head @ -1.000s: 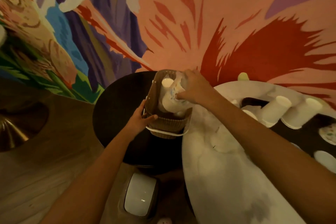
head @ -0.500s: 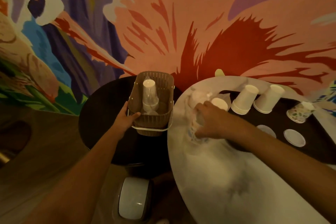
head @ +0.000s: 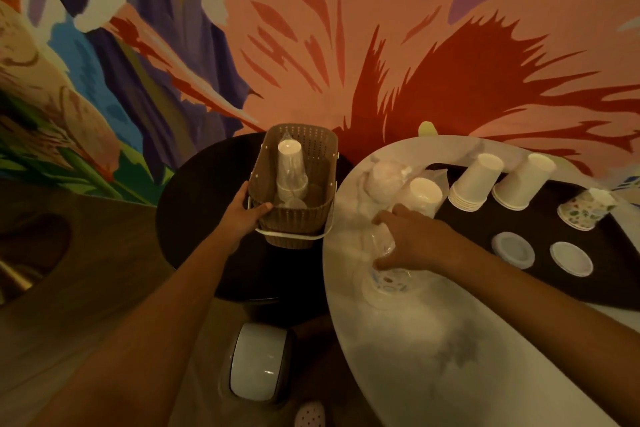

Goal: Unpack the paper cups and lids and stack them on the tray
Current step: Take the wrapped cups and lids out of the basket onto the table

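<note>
My left hand (head: 246, 212) grips the near left corner of a brown woven basket (head: 313, 215), which holds a plastic-wrapped sleeve of white cups (head: 290, 166). On the white marble table, my right hand (head: 414, 237) holds a wrapped pack of patterned cups (head: 386, 276) lying on its side. A dark tray (head: 571, 274) at the right carries two upside-down white cup stacks (head: 476, 182) (head: 524, 182), a patterned cup stack (head: 585, 209) and two piles of white lids (head: 513, 250) (head: 571, 258). Two more wrapped packs (head: 424, 194) (head: 382, 177) lie left of the tray.
The basket sits on a round dark side table (head: 201, 204) left of the marble table (head: 450, 357). A painted flower mural wall stands close behind. A white rounded object (head: 258, 366) sits on the floor below, between the two tables.
My right hand has carried the patterned cup pack out of the basket, across to the marble table, and lowered it onto the surface. My left hand stays on the basket.
</note>
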`<action>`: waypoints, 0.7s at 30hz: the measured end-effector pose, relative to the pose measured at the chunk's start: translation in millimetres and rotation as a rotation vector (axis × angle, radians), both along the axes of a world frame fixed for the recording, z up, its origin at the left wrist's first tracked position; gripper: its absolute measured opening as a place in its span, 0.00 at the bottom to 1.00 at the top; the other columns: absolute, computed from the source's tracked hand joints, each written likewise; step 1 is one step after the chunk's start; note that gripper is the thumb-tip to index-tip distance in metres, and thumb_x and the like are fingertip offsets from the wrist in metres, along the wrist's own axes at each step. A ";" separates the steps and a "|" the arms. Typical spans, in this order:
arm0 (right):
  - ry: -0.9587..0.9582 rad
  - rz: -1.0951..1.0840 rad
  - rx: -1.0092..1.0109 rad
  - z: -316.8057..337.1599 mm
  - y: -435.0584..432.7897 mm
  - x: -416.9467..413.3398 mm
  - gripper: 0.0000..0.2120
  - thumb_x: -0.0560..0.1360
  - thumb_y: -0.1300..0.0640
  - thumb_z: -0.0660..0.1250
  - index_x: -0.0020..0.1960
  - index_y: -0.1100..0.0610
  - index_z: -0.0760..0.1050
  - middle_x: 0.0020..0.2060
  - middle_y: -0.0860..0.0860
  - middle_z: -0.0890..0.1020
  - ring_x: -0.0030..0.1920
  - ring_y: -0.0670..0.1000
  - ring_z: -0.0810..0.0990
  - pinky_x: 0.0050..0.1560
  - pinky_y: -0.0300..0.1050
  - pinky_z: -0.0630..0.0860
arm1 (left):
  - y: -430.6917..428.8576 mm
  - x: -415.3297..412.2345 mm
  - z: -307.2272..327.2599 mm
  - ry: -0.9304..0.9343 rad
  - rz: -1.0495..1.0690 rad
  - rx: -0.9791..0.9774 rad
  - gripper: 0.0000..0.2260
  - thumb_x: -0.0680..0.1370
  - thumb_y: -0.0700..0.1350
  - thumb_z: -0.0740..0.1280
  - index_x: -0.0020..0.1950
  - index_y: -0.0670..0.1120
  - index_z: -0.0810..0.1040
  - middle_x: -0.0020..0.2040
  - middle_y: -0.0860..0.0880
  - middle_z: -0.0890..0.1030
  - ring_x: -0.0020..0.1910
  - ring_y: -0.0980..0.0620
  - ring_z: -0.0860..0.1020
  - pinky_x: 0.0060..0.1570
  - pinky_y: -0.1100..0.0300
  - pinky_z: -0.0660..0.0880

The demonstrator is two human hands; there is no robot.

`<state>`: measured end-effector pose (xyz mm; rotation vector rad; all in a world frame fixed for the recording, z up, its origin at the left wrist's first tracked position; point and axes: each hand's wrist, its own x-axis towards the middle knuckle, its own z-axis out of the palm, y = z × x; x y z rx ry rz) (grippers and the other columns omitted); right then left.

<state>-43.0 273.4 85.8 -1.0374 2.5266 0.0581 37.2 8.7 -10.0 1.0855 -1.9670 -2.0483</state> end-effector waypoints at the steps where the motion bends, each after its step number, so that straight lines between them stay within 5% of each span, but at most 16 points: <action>1: 0.013 0.006 -0.037 7.4 -5.1 -2.1 0.34 0.70 0.43 0.69 0.70 0.50 0.59 0.66 0.51 0.67 0.63 0.53 0.70 0.56 0.45 0.72 | 0.0 -0.1 0.0 0.002 0.000 -0.004 0.35 0.75 0.42 0.67 0.76 0.54 0.50 0.76 0.46 0.57 0.71 0.42 0.64 0.67 0.42 0.66; 12: -0.086 0.043 -0.330 18.9 -125.4 -46.7 0.20 0.72 0.54 0.68 0.61 0.58 0.71 0.57 0.55 0.75 0.54 0.55 0.76 0.55 0.52 0.76 | 2.6 0.7 -0.5 0.058 0.030 0.012 0.33 0.75 0.39 0.66 0.75 0.51 0.53 0.74 0.46 0.60 0.70 0.44 0.64 0.68 0.44 0.65; 21: -0.119 -0.155 -0.394 -61.3 -223.3 -101.7 0.37 0.70 0.51 0.70 0.73 0.56 0.55 0.72 0.57 0.60 0.71 0.59 0.61 0.68 0.54 0.63 | -1.6 1.1 -10.6 0.135 0.052 0.078 0.31 0.76 0.36 0.64 0.74 0.50 0.55 0.72 0.48 0.64 0.67 0.46 0.69 0.60 0.54 0.70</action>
